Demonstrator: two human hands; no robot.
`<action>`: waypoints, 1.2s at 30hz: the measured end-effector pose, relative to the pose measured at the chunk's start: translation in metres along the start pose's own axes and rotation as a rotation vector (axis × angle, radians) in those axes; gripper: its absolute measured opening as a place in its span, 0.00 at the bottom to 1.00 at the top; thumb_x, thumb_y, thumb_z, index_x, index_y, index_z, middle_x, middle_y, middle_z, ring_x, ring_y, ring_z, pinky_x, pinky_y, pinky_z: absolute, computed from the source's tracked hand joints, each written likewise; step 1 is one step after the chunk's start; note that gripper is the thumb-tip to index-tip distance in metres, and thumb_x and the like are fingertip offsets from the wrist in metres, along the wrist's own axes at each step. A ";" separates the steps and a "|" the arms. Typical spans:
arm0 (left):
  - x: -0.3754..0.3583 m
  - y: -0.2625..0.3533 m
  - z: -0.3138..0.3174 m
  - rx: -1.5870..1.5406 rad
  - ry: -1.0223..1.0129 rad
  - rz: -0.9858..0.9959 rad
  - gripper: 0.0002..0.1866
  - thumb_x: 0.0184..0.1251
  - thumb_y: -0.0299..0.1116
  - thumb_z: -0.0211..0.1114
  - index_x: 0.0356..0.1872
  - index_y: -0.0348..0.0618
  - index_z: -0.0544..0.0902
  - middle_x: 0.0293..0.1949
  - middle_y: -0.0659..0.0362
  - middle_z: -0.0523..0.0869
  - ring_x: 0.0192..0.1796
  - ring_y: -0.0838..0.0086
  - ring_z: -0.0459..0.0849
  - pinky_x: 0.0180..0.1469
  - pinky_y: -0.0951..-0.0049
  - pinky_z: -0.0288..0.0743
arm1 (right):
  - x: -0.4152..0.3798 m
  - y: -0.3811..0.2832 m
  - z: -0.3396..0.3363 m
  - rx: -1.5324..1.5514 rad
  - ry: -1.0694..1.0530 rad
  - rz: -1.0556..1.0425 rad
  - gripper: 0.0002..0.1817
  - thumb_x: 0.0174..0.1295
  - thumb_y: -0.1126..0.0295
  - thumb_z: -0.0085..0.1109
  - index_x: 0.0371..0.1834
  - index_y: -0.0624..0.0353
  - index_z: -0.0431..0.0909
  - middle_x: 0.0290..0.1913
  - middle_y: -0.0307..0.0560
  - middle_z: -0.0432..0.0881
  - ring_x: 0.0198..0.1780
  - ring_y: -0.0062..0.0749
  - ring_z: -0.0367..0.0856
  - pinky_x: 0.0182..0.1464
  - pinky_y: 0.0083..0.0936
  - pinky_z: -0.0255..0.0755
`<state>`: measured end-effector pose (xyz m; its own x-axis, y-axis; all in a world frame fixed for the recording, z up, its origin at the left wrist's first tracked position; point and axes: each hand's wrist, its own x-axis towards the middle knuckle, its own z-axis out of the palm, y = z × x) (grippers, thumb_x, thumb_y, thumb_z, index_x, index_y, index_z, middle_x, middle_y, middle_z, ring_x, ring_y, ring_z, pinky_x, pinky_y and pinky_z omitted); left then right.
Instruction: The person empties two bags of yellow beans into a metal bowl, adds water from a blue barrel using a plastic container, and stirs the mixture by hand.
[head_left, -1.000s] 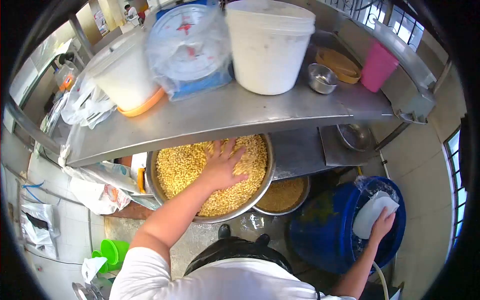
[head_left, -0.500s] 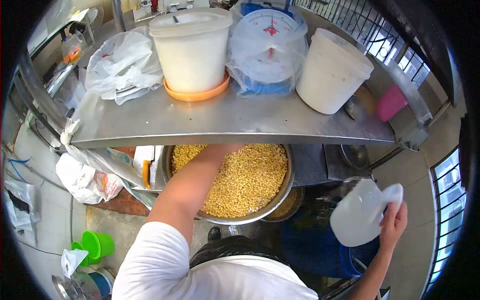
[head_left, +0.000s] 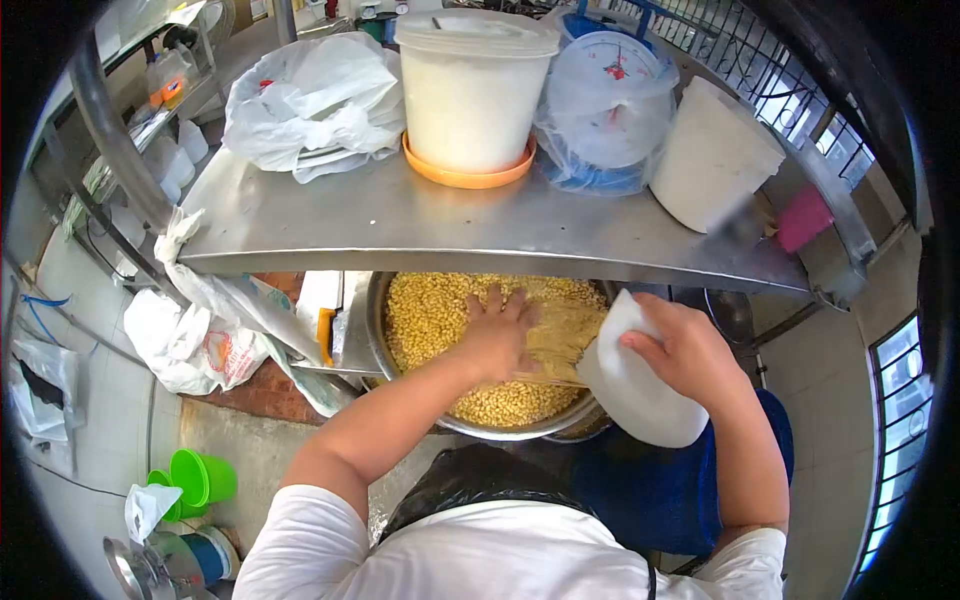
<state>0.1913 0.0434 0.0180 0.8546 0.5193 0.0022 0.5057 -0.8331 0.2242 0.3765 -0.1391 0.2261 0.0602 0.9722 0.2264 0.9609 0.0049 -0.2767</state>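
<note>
A wide metal basin (head_left: 381, 345) under the shelf holds a mass of yellow kernels or beans (head_left: 430, 315). Over them my left hand (head_left: 497, 335) lies with its fingers spread, holding nothing. My right hand (head_left: 690, 345) grips a white plastic jug (head_left: 645, 400) at the basin's right side. The jug is tilted to the left, and water runs from it across the kernels beside my left hand. Part of the jug's handle is hidden by my fingers.
Above the basin, a steel shelf (head_left: 400, 225) bears a lidded white bucket (head_left: 475, 95), a bagged scale (head_left: 610, 110), another white tub (head_left: 715, 155) and plastic bags (head_left: 315, 105). A blue barrel (head_left: 650, 495) stands lower right. Green buckets (head_left: 203, 478) sit lower left.
The jug in my right hand has moved left to the basin and tipped, with water now flowing out. My left hand has come back from under the shelf and shows spread. The view has shifted.
</note>
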 end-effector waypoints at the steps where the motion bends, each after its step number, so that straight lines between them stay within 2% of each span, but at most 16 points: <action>1: 0.002 -0.003 -0.006 -0.001 -0.043 0.037 0.54 0.62 0.65 0.68 0.84 0.47 0.58 0.84 0.39 0.49 0.82 0.27 0.45 0.77 0.20 0.41 | 0.006 0.003 0.010 -0.063 -0.027 -0.057 0.28 0.67 0.56 0.69 0.62 0.67 0.80 0.47 0.68 0.87 0.48 0.64 0.86 0.51 0.49 0.80; 5: -0.003 -0.016 -0.017 0.059 -0.050 -0.070 0.55 0.62 0.65 0.67 0.84 0.48 0.57 0.85 0.39 0.47 0.83 0.27 0.44 0.77 0.21 0.40 | 0.028 -0.016 0.022 -0.203 -0.161 -0.046 0.27 0.68 0.55 0.65 0.62 0.63 0.79 0.45 0.65 0.88 0.48 0.61 0.87 0.51 0.50 0.80; 7: -0.004 -0.022 -0.014 -0.034 0.002 -0.230 0.55 0.61 0.66 0.67 0.84 0.48 0.57 0.84 0.36 0.45 0.83 0.25 0.42 0.77 0.21 0.38 | 0.037 -0.015 0.032 -0.244 -0.212 -0.031 0.26 0.69 0.55 0.65 0.61 0.63 0.79 0.45 0.64 0.88 0.48 0.61 0.87 0.51 0.51 0.80; 10: -0.007 -0.014 -0.013 -0.014 -0.006 -0.226 0.56 0.61 0.69 0.66 0.84 0.48 0.56 0.84 0.33 0.43 0.82 0.23 0.38 0.77 0.20 0.35 | 0.051 -0.008 0.050 -0.284 -0.255 -0.029 0.24 0.69 0.55 0.64 0.59 0.61 0.79 0.48 0.63 0.88 0.49 0.61 0.87 0.51 0.50 0.81; 13: -0.006 -0.004 0.003 -0.063 0.066 -0.110 0.58 0.60 0.71 0.66 0.84 0.47 0.56 0.84 0.32 0.42 0.82 0.21 0.34 0.76 0.19 0.33 | 0.063 -0.002 0.067 -0.289 -0.111 -0.079 0.23 0.65 0.57 0.69 0.56 0.59 0.82 0.49 0.60 0.87 0.51 0.59 0.86 0.51 0.50 0.80; 15: 0.000 -0.001 0.006 -0.039 0.044 -0.098 0.58 0.61 0.70 0.66 0.85 0.46 0.56 0.84 0.33 0.41 0.82 0.24 0.35 0.77 0.20 0.33 | 0.071 0.001 0.076 -0.394 0.005 -0.239 0.21 0.64 0.58 0.69 0.56 0.58 0.82 0.52 0.56 0.87 0.56 0.56 0.85 0.53 0.49 0.80; 17: 0.007 0.002 0.002 -0.018 0.018 -0.083 0.59 0.61 0.70 0.67 0.85 0.45 0.56 0.85 0.34 0.40 0.83 0.26 0.35 0.77 0.21 0.32 | 0.084 0.001 0.080 -0.383 -0.017 -0.215 0.20 0.64 0.58 0.69 0.55 0.58 0.83 0.53 0.55 0.87 0.57 0.55 0.84 0.56 0.49 0.79; 20: 0.029 -0.006 -0.006 0.048 -0.043 -0.063 0.56 0.60 0.68 0.69 0.85 0.52 0.58 0.85 0.34 0.40 0.83 0.27 0.36 0.77 0.21 0.31 | 0.098 0.008 0.091 -0.374 -0.018 -0.209 0.19 0.64 0.58 0.68 0.53 0.58 0.84 0.53 0.55 0.87 0.59 0.53 0.83 0.60 0.48 0.76; 22: 0.041 -0.017 -0.009 0.064 0.171 -0.006 0.53 0.59 0.69 0.68 0.81 0.50 0.64 0.84 0.43 0.54 0.85 0.38 0.44 0.81 0.29 0.41 | 0.104 0.006 0.096 -0.372 0.002 -0.228 0.19 0.64 0.58 0.68 0.52 0.58 0.85 0.53 0.55 0.87 0.59 0.53 0.83 0.62 0.48 0.75; 23: 0.049 -0.025 -0.013 0.057 0.165 -0.007 0.53 0.59 0.69 0.68 0.81 0.50 0.64 0.84 0.43 0.54 0.85 0.38 0.44 0.81 0.29 0.41 | 0.107 0.002 0.097 -0.346 -0.019 -0.191 0.18 0.65 0.58 0.66 0.52 0.58 0.85 0.54 0.55 0.87 0.58 0.53 0.83 0.64 0.47 0.73; 25: 0.061 -0.039 -0.017 -0.127 0.224 0.104 0.49 0.58 0.67 0.68 0.79 0.54 0.68 0.80 0.53 0.66 0.82 0.52 0.60 0.82 0.42 0.51 | 0.112 -0.007 0.103 -0.316 -0.047 -0.153 0.18 0.66 0.58 0.65 0.53 0.58 0.85 0.54 0.56 0.87 0.58 0.54 0.83 0.66 0.47 0.72; 28: 0.068 -0.036 -0.010 0.003 0.310 0.047 0.45 0.62 0.68 0.65 0.76 0.55 0.70 0.76 0.57 0.74 0.78 0.56 0.68 0.81 0.52 0.58 | 0.116 -0.011 0.114 -0.143 0.018 -0.085 0.19 0.68 0.59 0.62 0.57 0.58 0.83 0.58 0.56 0.85 0.61 0.54 0.81 0.68 0.45 0.70; 31: 0.072 -0.035 -0.013 -0.018 0.260 0.030 0.43 0.65 0.66 0.62 0.77 0.55 0.70 0.76 0.56 0.73 0.78 0.56 0.69 0.81 0.52 0.59 | 0.124 0.009 0.151 0.081 0.063 -0.076 0.20 0.71 0.58 0.59 0.60 0.56 0.81 0.63 0.55 0.83 0.64 0.56 0.78 0.71 0.45 0.67; 33: 0.071 -0.034 -0.017 -0.039 0.219 0.020 0.41 0.66 0.65 0.60 0.77 0.55 0.69 0.76 0.55 0.73 0.78 0.55 0.69 0.81 0.52 0.59 | 0.132 0.031 0.178 -0.493 0.442 -0.544 0.19 0.74 0.57 0.54 0.61 0.54 0.82 0.65 0.54 0.82 0.66 0.54 0.77 0.71 0.46 0.68; 34: 0.073 -0.034 -0.020 -0.047 0.200 0.014 0.41 0.67 0.64 0.59 0.77 0.54 0.69 0.77 0.54 0.73 0.78 0.55 0.69 0.81 0.52 0.59 | 0.130 0.016 0.165 -0.494 0.446 -0.540 0.19 0.74 0.57 0.54 0.61 0.54 0.82 0.65 0.54 0.82 0.66 0.54 0.77 0.71 0.46 0.68; 36: 0.071 -0.033 -0.025 -0.057 0.165 -0.002 0.39 0.69 0.63 0.58 0.77 0.54 0.69 0.77 0.54 0.73 0.78 0.55 0.69 0.80 0.52 0.59 | 0.126 -0.015 0.142 -0.485 0.163 -0.435 0.18 0.75 0.60 0.51 0.61 0.54 0.82 0.63 0.55 0.82 0.65 0.52 0.79 0.69 0.48 0.70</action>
<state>0.2328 0.1126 0.0354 0.8203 0.5490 0.1603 0.4957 -0.8223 0.2796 0.3311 0.0160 0.1265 -0.3567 0.8572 0.3714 0.9171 0.2457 0.3138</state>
